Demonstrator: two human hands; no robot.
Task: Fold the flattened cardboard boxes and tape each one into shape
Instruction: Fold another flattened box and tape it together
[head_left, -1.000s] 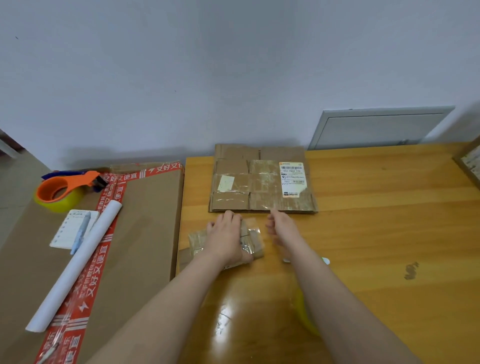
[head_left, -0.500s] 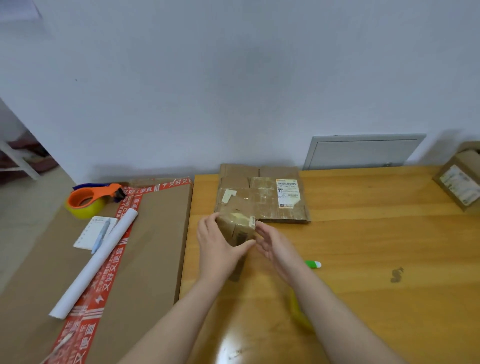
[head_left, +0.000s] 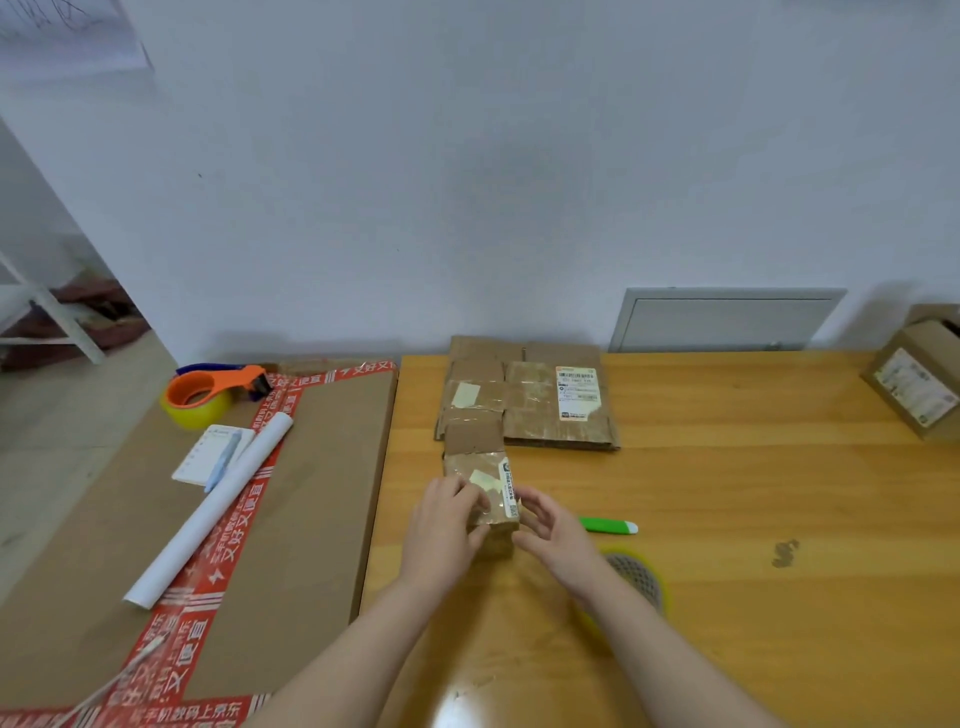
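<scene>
Progress looks early to middling: one small box (head_left: 480, 493) stands raised into shape on the wooden counter (head_left: 727, 519), just in front of the stack of flattened boxes (head_left: 530, 410), with its far flap open and no fresh tape that I can make out. The left hand (head_left: 441, 525) grips it, fingers curled over the top and thumb at the near face. The right hand (head_left: 550, 530) sits at the box's right side with its fingers loosely curved; whether it grasps the box or merely steadies it, I cannot tell. A shaped box (head_left: 919, 384) at the counter's right edge suggests one is finished, while the stack by the wall is left to fold. A yellow tape roll (head_left: 641, 577) lies near, partly behind the right forearm, and a green-and-white cutter or marker (head_left: 608, 526) lies beside the right hand. Left of the counter, a large carton (head_left: 311, 493) banded with red printed tape carries an orange tape dispenser (head_left: 210, 392), a notepad (head_left: 200, 457) with a blue pen (head_left: 223, 457), and a white paper roll (head_left: 213, 512). Behind is a plain white wall with a grey access panel (head_left: 727, 319).
</scene>
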